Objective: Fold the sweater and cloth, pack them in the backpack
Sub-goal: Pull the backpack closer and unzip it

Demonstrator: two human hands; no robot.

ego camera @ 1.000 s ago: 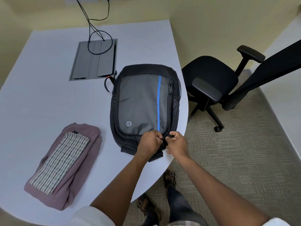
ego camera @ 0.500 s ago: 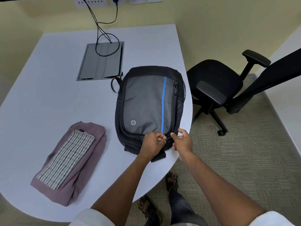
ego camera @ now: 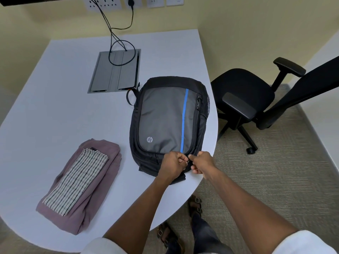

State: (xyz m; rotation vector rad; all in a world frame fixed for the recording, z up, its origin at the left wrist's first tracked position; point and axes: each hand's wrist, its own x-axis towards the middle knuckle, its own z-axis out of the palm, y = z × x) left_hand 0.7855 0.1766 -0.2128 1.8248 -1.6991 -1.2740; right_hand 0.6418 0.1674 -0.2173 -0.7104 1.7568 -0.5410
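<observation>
Rounded pale-grey worktop [ego camera: 60, 114] fills the left and centre. Black swivel office chair with armrests [ego camera: 256, 99] stands on beige carpet to the right, apart from the worktop. Grey-and-black fabric backpack with a blue vertical stripe [ego camera: 165, 118] lies flat, front panel up, at the worktop's right edge, top end toward the wall, bottom end toward the person. Folded mauve knit sweater [ego camera: 99, 191] lies on the worktop's near-left part, well apart from the backpack. Folded cream cloth with dark stripes [ego camera: 77, 182] rests on top of the sweater, laid along its length. Recessed grey metal cable hatch [ego camera: 115, 70] sits in the worktop behind the backpack, black cables [ego camera: 119, 50] looping into it from wall sockets. Left hand [ego camera: 172, 165] and right hand [ego camera: 202, 162] meet at the backpack's near edge, fingers curled, both pinching small zip pulls there; pulls themselves too small to make out clearly. Backpack looks zipped up.
</observation>
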